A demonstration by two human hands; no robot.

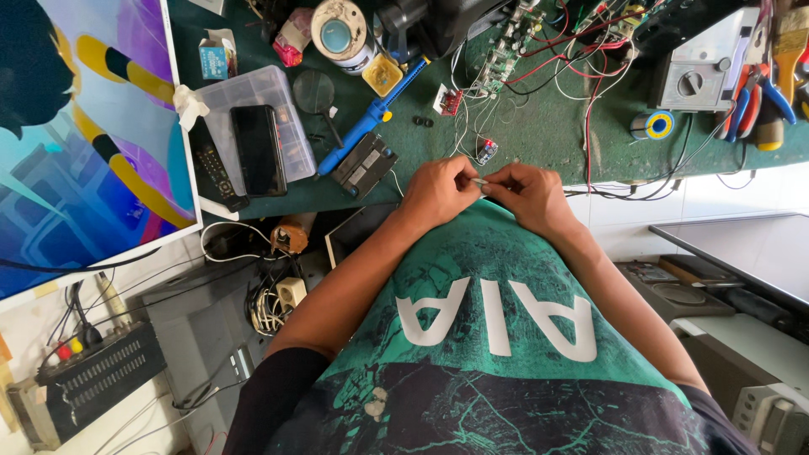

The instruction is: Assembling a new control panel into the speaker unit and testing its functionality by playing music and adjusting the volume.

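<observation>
My left hand (438, 192) and my right hand (529, 195) meet fingertip to fingertip at the near edge of the green workbench (539, 143). Between the fingertips they pinch a thin pale wire end (479, 180); fine wires run from there up to a small red circuit module (486, 150) lying just beyond the hands. What exactly each finger grips is too small to tell. A blue soldering iron (371, 118) lies to the left of my left hand, next to a dark ribbed block (362, 164).
A lit flat screen (84, 126) fills the left. A clear plastic box (261, 126) carries a black phone (257, 150). Circuit boards with red wires (522, 42), a solder spool (653, 125), a meter (704, 63) and pliers (754, 93) crowd the back.
</observation>
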